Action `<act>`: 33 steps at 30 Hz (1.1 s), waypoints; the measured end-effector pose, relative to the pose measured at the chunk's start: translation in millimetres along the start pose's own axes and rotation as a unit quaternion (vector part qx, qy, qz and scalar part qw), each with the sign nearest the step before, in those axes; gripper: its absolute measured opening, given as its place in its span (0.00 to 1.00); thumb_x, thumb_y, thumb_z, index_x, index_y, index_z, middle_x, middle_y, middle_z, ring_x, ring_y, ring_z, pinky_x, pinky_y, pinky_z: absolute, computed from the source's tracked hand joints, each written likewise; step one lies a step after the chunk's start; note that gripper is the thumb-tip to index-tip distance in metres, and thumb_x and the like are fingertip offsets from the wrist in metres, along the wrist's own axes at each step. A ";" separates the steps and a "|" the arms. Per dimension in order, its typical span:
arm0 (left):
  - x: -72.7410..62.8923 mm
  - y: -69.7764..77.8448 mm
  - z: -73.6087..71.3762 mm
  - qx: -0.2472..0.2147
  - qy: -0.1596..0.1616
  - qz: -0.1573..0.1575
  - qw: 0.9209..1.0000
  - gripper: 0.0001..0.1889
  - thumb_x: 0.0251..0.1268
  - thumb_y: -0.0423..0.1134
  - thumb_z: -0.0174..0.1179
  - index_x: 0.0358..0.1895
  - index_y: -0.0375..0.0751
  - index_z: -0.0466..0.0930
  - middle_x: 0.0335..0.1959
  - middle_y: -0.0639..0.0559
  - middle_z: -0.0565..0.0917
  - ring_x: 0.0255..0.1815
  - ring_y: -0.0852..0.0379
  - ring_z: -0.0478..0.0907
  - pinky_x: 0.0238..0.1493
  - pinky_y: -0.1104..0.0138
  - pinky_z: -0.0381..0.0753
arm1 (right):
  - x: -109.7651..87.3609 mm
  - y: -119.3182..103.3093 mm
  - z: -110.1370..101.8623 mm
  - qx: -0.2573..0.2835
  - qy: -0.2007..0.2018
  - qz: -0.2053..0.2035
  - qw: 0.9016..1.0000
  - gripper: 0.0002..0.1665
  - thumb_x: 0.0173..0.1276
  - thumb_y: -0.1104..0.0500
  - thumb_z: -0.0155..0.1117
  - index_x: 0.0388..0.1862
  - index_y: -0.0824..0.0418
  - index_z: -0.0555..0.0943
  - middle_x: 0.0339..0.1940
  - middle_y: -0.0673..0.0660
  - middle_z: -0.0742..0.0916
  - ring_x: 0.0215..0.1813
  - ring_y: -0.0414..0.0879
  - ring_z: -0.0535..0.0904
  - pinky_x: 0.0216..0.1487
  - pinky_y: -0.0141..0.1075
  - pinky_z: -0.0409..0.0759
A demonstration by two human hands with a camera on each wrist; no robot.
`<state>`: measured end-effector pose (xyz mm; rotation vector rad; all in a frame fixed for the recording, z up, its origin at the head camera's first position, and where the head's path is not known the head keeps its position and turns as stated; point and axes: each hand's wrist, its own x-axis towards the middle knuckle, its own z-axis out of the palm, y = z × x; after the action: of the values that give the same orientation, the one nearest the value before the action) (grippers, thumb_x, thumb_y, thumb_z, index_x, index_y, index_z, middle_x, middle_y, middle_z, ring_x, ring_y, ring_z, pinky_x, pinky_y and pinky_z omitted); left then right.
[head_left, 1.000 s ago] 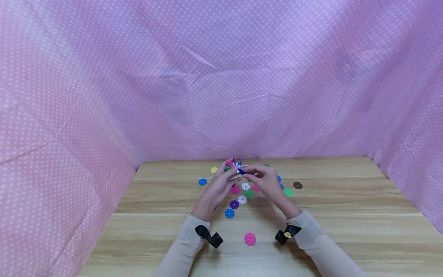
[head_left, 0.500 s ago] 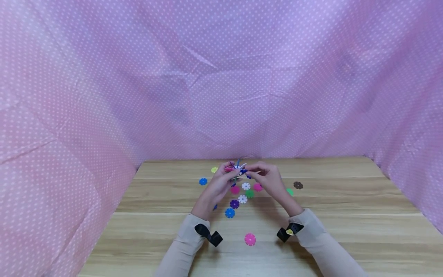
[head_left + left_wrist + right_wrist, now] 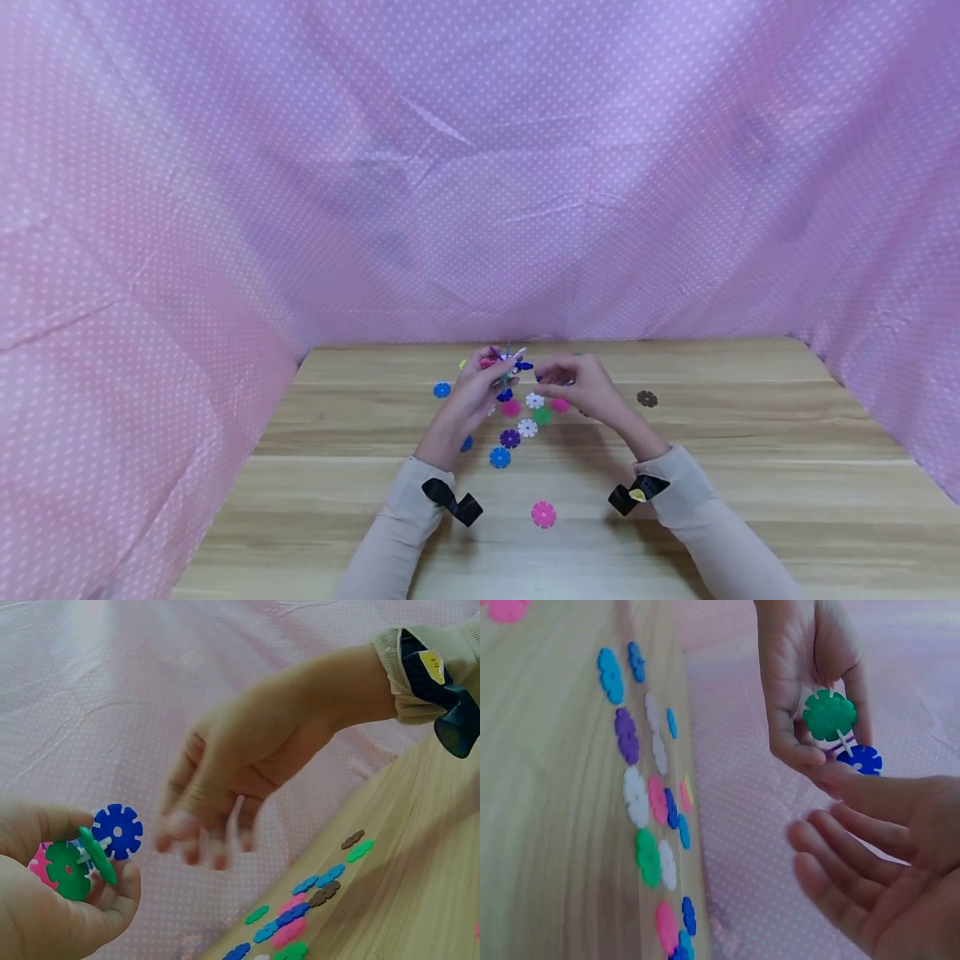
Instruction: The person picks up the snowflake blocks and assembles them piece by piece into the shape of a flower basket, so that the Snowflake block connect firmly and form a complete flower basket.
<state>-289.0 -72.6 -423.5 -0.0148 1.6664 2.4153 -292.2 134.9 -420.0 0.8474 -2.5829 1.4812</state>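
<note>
Joined discs [image 3: 78, 882] in the grasp of the left hand [image 3: 472, 396], the right hand [image 3: 587, 388] just apart from them.
The left thumb and fingers pinch the joined discs, and a dark blue disc [image 3: 129, 823] of theirs juts toward the right hand, whose fingers are loosely bent and slightly spread, a narrow gap away. Both hands are up in the air near the far edge of the desk [image 3: 337, 433]; its left and right edges lie well apart from them. Below, I see loose discs [image 3: 542, 417] scattered, a brown disc [image 3: 644, 397] toward the right edge, and a pink disc [image 3: 538, 510] between the sleeves [image 3: 397, 525]. A pink dotted cloth [image 3: 480, 183] rises beyond the far edge.
</note>
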 end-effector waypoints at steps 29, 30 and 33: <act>4.8 -2.2 -13.4 0.031 0.033 0.003 0.999 0.24 0.72 0.28 0.59 0.70 0.32 0.71 0.52 0.50 0.80 0.45 0.61 0.78 0.46 0.72 0.79 | -61.5 0.4 31.0 -0.094 -0.341 -0.057 0.934 0.13 0.61 0.55 0.77 0.46 0.50 0.90 0.37 0.44 0.85 0.37 0.34 0.74 0.40 0.25 0.77; 4.7 -2.4 -13.8 0.036 0.029 0.002 0.999 0.24 0.72 0.28 0.59 0.69 0.32 0.71 0.50 0.50 0.80 0.44 0.61 0.78 0.45 0.72 0.79 | -62.1 0.6 31.3 -0.092 -0.341 -0.053 0.934 0.12 0.61 0.55 0.77 0.45 0.51 0.90 0.37 0.45 0.84 0.37 0.33 0.74 0.40 0.25 0.77; 4.2 -3.1 -14.9 0.050 0.013 0.000 0.999 0.22 0.71 0.27 0.59 0.67 0.30 0.74 0.48 0.51 0.82 0.44 0.62 0.78 0.45 0.72 0.79 | -63.7 1.3 31.9 -0.078 -0.342 -0.050 0.935 0.08 0.62 0.57 0.77 0.41 0.52 0.89 0.36 0.45 0.84 0.37 0.34 0.75 0.40 0.25 0.78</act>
<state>-294.2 -84.6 -432.3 -0.0316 1.7956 2.3391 -231.6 137.2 -457.4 1.6873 -2.9795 1.0568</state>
